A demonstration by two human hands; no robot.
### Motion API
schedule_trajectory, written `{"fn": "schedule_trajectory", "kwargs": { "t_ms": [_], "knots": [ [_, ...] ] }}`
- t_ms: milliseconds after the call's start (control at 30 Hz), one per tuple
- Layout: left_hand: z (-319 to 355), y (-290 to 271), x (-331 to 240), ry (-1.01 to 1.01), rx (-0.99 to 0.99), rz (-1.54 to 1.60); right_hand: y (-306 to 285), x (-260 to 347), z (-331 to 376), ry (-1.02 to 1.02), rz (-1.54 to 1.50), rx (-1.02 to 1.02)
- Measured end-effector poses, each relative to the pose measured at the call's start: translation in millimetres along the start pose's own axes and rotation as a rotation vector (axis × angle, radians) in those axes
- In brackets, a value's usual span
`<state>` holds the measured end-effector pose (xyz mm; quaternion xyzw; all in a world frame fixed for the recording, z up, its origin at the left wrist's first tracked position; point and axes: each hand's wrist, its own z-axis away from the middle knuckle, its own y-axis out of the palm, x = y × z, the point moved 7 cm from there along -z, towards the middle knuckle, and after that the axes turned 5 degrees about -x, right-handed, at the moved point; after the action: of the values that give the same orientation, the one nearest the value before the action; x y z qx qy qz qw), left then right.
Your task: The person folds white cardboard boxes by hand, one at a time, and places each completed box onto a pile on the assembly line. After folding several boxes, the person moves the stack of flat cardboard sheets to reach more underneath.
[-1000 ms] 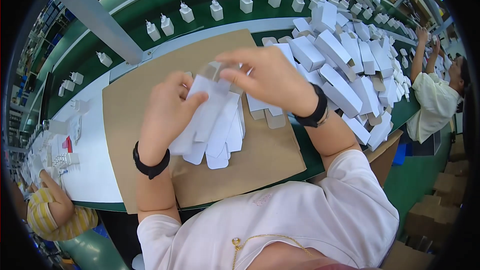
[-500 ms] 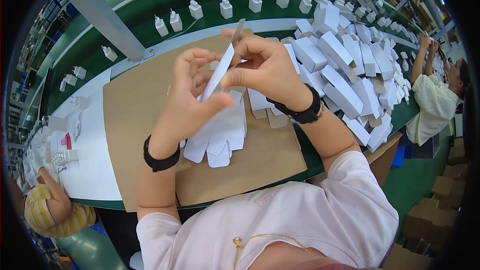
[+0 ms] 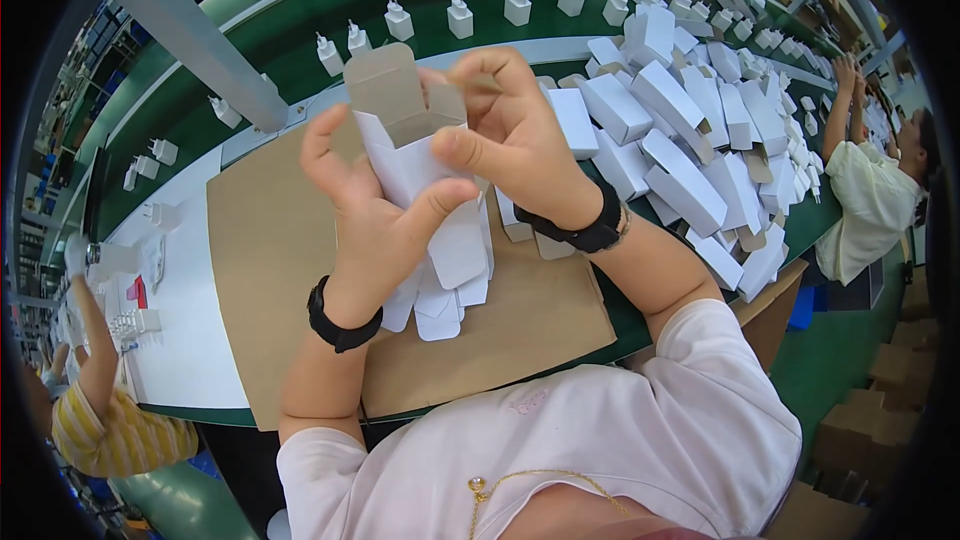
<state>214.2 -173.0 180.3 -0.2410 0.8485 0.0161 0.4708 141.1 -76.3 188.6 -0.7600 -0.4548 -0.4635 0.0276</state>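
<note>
Carton point(image 3: 405, 130): white, now opened into a tube with flap up, formerly flat; raised above cardboard sheet point(image 3: 260, 240) on desk point(image 3: 185, 340). Left hand point(image 3: 375, 210) grips its body; right hand point(image 3: 505, 130) pinches its top.

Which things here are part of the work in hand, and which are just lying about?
In hand:
- left hand and right hand, both on the small white cardboard carton with its brown flap open
- flat white carton blanks on the brown cardboard sheet

Lying about:
- heap of folded white cartons
- white plug adapters on the green belt
</note>
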Motion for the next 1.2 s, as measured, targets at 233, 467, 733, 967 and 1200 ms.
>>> {"fn": "schedule_trajectory", "kwargs": {
  "t_ms": [233,467,733,967,1200],
  "knots": [
    [1.4,-1.3,5.2,-0.176,-0.025,0.3,-3.3,-14.7,6.3,0.123,0.168,0.132],
    [5.5,5.7,13.3,-0.334,0.131,0.486,8.3,-0.7,6.8,0.109,0.166,0.126],
    [0.9,-8.8,12.2,-0.014,0.076,0.348,14.7,16.7,5.6,-0.15,0.415,0.148],
    [3.5,-9.9,14.1,-0.092,0.364,0.126,6.0,4.4,0.3,0.276,0.399,0.231],
    [2.5,-11.2,7.1,-0.055,0.329,0.192,2.8,0.6,-1.9,0.287,0.467,0.21]
  ]
}}
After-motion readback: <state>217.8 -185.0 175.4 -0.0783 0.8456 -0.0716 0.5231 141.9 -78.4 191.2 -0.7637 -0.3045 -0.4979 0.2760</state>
